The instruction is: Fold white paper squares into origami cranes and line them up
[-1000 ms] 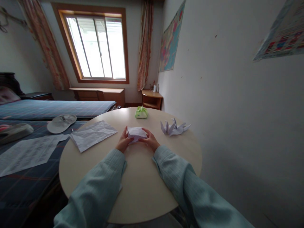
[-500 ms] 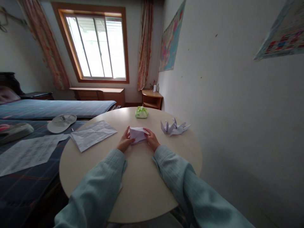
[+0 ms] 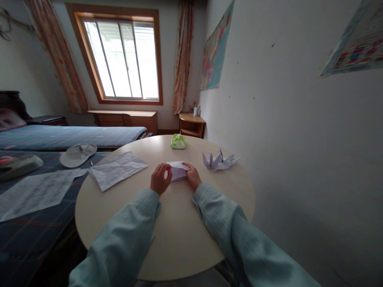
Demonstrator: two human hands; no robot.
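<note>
A folded sheet of white paper (image 3: 178, 172) is held between my hands, low over the round table (image 3: 176, 239). My left hand (image 3: 160, 177) pinches the paper's upper left corner, thumb and forefinger making a ring. On the other side my right hand (image 3: 193, 176) grips the right edge, its thumb lying on top and its other fingers partly hidden behind. Beyond my right hand stand folded paper cranes (image 3: 220, 160), close together. A green and white tissue pack (image 3: 178, 141) sits at the table's far side.
Creased paper (image 3: 118, 169) lies on the table's left, partly over the edge. On the bed (image 3: 56, 199) beside it are a printed sheet (image 3: 38, 191) and a pale cap (image 3: 78, 155). A white wall (image 3: 293, 159) runs close along the right.
My left hand has shifted from holding the paper's left side to pinching its upper left corner, with the wrist turned over. My right hand has hardly moved.
</note>
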